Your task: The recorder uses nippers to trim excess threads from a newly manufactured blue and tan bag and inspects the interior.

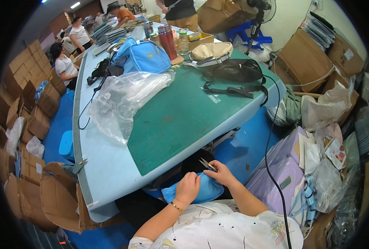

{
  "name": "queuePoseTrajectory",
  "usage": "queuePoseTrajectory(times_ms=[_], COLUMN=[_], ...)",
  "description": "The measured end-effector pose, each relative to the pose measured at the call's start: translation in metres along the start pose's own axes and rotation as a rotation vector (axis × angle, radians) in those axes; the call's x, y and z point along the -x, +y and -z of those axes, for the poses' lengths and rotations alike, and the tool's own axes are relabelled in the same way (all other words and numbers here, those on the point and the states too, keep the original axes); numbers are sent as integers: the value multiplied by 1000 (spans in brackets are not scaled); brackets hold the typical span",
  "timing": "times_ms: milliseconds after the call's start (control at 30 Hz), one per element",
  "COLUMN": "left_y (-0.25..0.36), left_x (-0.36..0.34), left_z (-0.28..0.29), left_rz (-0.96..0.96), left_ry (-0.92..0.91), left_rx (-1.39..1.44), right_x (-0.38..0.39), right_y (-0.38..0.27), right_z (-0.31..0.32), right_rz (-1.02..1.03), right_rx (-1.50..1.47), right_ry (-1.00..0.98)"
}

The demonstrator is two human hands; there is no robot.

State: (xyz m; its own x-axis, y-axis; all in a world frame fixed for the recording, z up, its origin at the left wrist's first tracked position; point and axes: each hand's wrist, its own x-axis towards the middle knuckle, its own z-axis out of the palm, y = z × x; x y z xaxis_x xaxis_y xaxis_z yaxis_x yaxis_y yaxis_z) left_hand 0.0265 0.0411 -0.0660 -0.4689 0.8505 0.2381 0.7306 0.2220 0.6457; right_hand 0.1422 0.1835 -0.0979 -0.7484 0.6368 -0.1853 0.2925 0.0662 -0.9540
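Observation:
A piece of light-blue fabric, perhaps a small bag [210,190], lies over my lap below the table's near edge. My left hand [188,189], with a bracelet at the wrist, is closed on its upper edge. My right hand [220,174] grips a small pair of thread snips [206,163], the blades pointing up and away to the left. Its fingers rest close to the fabric's top edge, near my left fingertips. What exactly the left fingertips pinch is too small to tell.
On the green-topped table [172,120] lie a clear plastic bag [128,97], a blue backpack [147,58], a black bag [238,70], a beige pouch [211,50] and a red flask [166,41]. A black cable [271,166] hangs at right. Cardboard boxes [57,195] stand left; other people work farther back.

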Motion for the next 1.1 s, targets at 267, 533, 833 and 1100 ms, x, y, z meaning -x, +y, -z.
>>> queuePoseTrajectory(times_ms=[267,533,833,1100], left_y=[1,0,-2,-1], left_x=[1,0,1,-2], left_z=[1,-1,-1,0], left_rz=[26,-17,-25,-34], left_ry=[-50,-12,-22,-29], left_rx=[21,-18,-31,-21], right_x=[0,1,1,0], right_y=[8,8,7,3], right_z=[0,-1,-2,0], right_rz=[26,12,22,21], right_rx=[-42,-54,-65,-42], right_ry=[3,15,5,13])
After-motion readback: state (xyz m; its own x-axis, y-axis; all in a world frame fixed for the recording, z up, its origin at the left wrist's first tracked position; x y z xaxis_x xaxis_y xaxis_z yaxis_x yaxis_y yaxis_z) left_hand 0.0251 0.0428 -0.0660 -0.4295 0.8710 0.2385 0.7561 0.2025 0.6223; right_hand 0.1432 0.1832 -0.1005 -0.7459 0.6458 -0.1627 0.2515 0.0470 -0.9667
